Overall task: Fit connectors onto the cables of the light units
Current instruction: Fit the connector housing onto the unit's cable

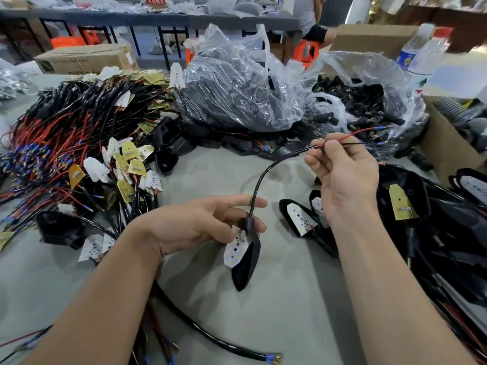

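The left hand [200,222] pinches a black light unit [245,262] by its collar, white LED board up, above the grey surface [290,306]. The unit's black cable [259,180] arcs up and right to the right hand [345,175], whose thumb and fingertips pinch it where red and black wires split out. Beyond the unit, far right, an open plastic bag [400,83] holds black connectors [369,101]. Left of the unit lies a pile of wired LED boards [79,133].
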The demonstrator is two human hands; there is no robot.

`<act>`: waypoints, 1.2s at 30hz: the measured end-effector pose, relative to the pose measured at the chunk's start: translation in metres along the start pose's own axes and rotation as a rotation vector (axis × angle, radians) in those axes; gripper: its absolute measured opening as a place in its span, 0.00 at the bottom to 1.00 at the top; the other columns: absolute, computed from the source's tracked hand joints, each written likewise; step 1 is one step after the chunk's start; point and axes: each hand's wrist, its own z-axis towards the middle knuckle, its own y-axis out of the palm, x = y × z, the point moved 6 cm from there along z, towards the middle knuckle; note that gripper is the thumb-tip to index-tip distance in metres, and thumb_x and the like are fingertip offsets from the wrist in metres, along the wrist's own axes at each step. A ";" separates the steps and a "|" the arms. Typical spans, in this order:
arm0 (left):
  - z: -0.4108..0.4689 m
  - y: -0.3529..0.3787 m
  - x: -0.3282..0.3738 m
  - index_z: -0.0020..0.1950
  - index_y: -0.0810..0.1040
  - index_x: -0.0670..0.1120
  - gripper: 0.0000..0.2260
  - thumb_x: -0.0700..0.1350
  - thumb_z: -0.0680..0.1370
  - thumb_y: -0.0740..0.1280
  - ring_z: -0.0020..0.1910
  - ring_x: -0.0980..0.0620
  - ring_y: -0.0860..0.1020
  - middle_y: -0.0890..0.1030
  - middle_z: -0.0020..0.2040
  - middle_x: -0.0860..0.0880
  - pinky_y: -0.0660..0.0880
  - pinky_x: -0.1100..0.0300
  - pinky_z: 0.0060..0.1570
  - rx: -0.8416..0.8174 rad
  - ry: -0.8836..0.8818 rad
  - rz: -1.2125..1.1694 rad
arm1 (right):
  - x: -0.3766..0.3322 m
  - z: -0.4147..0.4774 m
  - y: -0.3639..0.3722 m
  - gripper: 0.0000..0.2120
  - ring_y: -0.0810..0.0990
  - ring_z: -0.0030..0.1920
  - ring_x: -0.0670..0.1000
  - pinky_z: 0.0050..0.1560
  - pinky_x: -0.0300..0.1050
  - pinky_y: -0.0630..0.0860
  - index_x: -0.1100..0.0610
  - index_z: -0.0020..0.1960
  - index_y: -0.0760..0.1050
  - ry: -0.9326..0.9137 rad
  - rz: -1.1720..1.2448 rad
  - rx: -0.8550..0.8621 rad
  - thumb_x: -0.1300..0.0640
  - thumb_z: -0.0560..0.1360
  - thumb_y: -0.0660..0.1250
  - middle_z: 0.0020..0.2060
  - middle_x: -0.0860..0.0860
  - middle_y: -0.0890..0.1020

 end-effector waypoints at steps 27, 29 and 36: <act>-0.007 -0.031 0.018 0.39 0.86 0.50 0.07 0.42 0.68 0.82 0.32 0.56 0.80 0.85 0.35 0.51 0.75 0.63 0.34 1.057 0.244 0.283 | 0.063 -0.061 0.044 0.12 0.83 0.45 0.53 0.54 0.63 0.82 0.50 0.57 0.80 0.216 -0.692 -0.452 0.64 0.78 0.66 0.48 0.60 0.85; -0.010 -0.035 0.018 0.37 0.86 0.56 0.06 0.48 0.67 0.82 0.32 0.57 0.81 0.85 0.33 0.54 0.75 0.61 0.36 1.112 0.217 0.382 | 0.063 -0.058 0.041 0.12 0.82 0.43 0.53 0.52 0.58 0.84 0.51 0.54 0.80 0.220 -0.654 -0.391 0.66 0.79 0.64 0.48 0.60 0.85; -0.007 -0.040 0.016 0.39 0.87 0.51 0.05 0.46 0.68 0.81 0.28 0.55 0.75 0.83 0.31 0.49 0.72 0.61 0.31 1.037 0.292 0.149 | 0.067 -0.056 0.041 0.11 0.82 0.40 0.51 0.44 0.47 0.84 0.57 0.54 0.78 0.330 -0.412 -0.359 0.69 0.80 0.62 0.41 0.55 0.84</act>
